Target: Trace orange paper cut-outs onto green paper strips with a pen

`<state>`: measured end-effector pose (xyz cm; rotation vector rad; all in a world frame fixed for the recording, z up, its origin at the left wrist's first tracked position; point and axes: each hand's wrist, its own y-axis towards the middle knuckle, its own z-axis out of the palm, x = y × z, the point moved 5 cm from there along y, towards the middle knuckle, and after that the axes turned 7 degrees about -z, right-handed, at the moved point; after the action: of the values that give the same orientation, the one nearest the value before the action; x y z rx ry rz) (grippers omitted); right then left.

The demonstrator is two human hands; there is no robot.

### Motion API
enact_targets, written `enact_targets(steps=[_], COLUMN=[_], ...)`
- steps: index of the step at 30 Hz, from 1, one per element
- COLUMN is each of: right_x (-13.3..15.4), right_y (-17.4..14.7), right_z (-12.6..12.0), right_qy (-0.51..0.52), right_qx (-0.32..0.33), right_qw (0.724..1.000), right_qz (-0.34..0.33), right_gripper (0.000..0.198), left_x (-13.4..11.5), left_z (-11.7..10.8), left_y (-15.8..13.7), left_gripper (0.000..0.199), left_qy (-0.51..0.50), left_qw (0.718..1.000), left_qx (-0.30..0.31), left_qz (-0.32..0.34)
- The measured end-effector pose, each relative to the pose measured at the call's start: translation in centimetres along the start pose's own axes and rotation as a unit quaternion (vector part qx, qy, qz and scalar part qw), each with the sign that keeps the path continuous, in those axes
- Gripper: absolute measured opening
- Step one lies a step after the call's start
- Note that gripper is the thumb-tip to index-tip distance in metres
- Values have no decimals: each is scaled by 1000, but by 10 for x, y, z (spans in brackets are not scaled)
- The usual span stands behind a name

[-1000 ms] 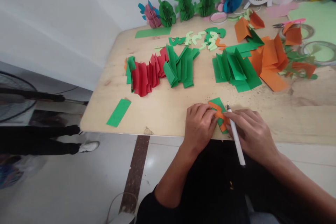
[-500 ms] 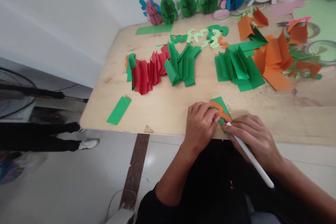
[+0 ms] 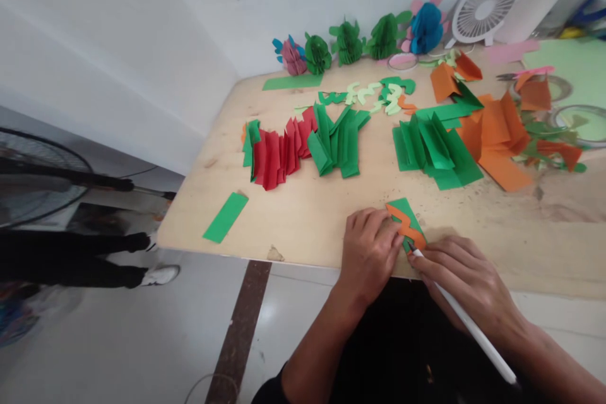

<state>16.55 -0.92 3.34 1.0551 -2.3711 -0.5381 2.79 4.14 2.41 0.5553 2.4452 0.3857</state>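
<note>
Right hand (image 3: pixel 466 281): fingers closed around a white pen (image 3: pixel 473 328), its dark tip at the near part of an orange zigzag cut-out (image 3: pixel 402 224), which lies over a green paper piece (image 3: pixel 411 211) close to the near edge of the surface (image 3: pixel 307 221). Left hand (image 3: pixel 372 252): fingers curled at the papers' left side; whether pinching or merely pressing cannot be told. Far left: folded red papers (image 3: pixel 272 158)

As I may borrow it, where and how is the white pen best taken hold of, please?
Pinch the white pen by its rear barrel, probably from the person's left: it sticks out straight and bare there, while the right hand holds it near the tip.
</note>
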Motion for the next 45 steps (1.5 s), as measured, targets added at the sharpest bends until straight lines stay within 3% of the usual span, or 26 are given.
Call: enact_targets(steps=[13, 18, 45], right_x=[-1, 0, 0], right_y=[0, 2, 2], right_z=[0, -1, -4], right_qy=[4, 4, 12], right_qx=[-12, -10, -42], right_qw=[1000, 1000, 999], right_qz=[-10, -1, 13], right_gripper=[27, 28, 29], left_x=[1, 3, 2], left_z=[-3, -5, -2], left_y=[-7, -7, -6], left_gripper=[14, 16, 16], left_qy=[9, 3, -2], left_qw=[1000, 999, 1000], left_qx=[-11, -31, -13], left_qz=[18, -12, -18])
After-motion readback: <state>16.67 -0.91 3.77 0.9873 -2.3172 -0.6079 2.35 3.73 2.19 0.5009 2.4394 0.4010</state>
